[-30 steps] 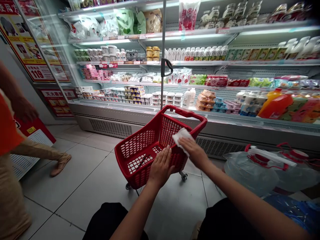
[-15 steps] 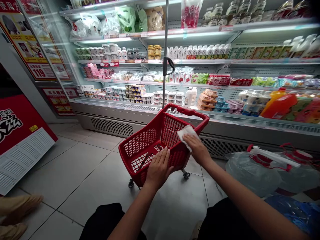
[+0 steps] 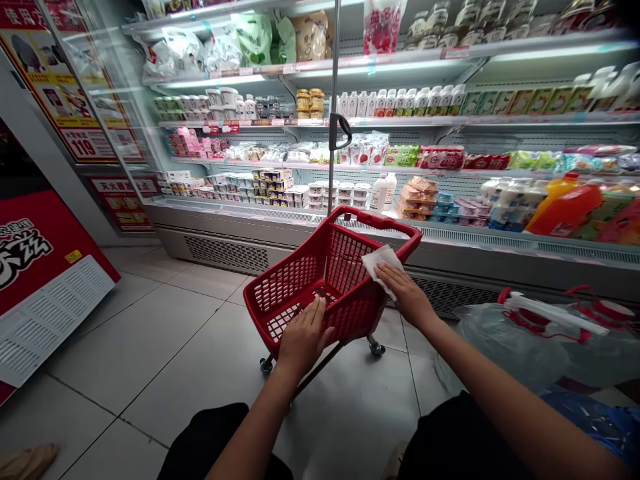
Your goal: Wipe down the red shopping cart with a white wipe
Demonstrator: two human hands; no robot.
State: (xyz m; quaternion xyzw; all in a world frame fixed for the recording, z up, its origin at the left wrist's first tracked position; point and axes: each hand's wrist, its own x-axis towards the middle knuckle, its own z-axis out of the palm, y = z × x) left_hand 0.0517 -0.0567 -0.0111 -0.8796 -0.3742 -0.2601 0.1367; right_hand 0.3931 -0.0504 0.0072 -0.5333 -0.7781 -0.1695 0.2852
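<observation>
A small red wheeled shopping basket (image 3: 300,287) stands on the tiled floor in front of me, empty inside. My left hand (image 3: 301,335) grips its near rim, fingers over the edge. My right hand (image 3: 403,288) presses a white cloth (image 3: 380,259) flat against the basket's right side, just below the red handle (image 3: 385,222). My knees in black trousers show at the bottom of the view.
An open refrigerated shelf (image 3: 280,223) full of yoghurt cups, bottles and packets runs behind the basket. Large clear water jugs (image 3: 510,340) with red caps lie on the floor at right. A red cabinet (image 3: 45,267) stands at left. Another person's foot (image 3: 25,461) shows bottom left.
The other person at left has walked out of view, leaving only a foot. The basket has shifted slightly right and away, and my right hand with the cloth moved up along its side.
</observation>
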